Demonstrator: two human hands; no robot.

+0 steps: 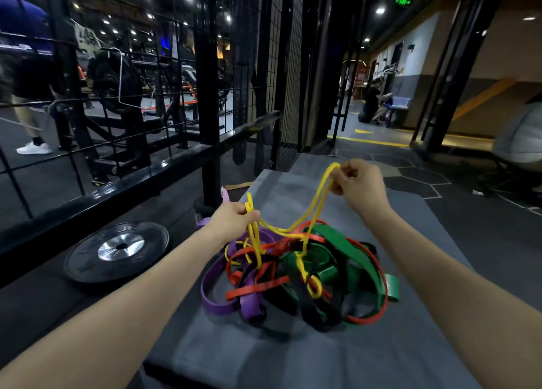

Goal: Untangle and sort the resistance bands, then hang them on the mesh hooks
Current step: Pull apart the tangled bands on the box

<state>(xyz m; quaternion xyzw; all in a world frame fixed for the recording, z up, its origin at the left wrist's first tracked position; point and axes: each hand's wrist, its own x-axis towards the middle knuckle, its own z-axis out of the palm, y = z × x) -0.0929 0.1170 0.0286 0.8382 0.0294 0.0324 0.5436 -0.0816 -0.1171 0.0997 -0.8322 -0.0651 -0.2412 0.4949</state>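
Both hands, the left hand and right hand, pinch a thin yellow rubber resistance band lifted from the knotted multicoloured band pile on the grey padded worktop, so untangling looks barely begun, nothing sorted or visibly hung on the black wire mesh panel.

Two hands, one plate (steel-hubbed)
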